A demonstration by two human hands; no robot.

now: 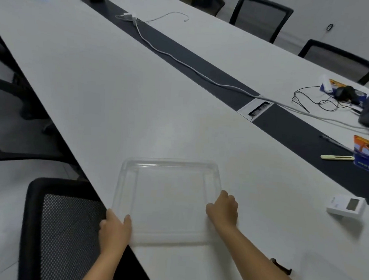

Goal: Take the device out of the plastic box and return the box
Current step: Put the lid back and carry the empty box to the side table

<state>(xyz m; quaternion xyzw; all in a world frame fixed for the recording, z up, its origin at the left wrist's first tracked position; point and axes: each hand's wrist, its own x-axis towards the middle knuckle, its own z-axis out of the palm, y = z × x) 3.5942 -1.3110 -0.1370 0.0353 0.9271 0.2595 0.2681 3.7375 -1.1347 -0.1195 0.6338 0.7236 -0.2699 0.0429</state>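
- The left hand (114,228) grips the near-left corner of the clear plastic box (168,202), thumb over the rim, fingers under the outer wall.
- The right hand (223,208) clasps the box's right wall, fingers curled over the rim.
- The box, with nothing inside, sits at the near edge of the white bench (117,91), its left corner overhanging that edge above a black mesh chair (61,229).
- The white device (346,205), with a small grey screen, lies on the bench well apart from the box, towards the right end, near the dark centre strip (205,73).
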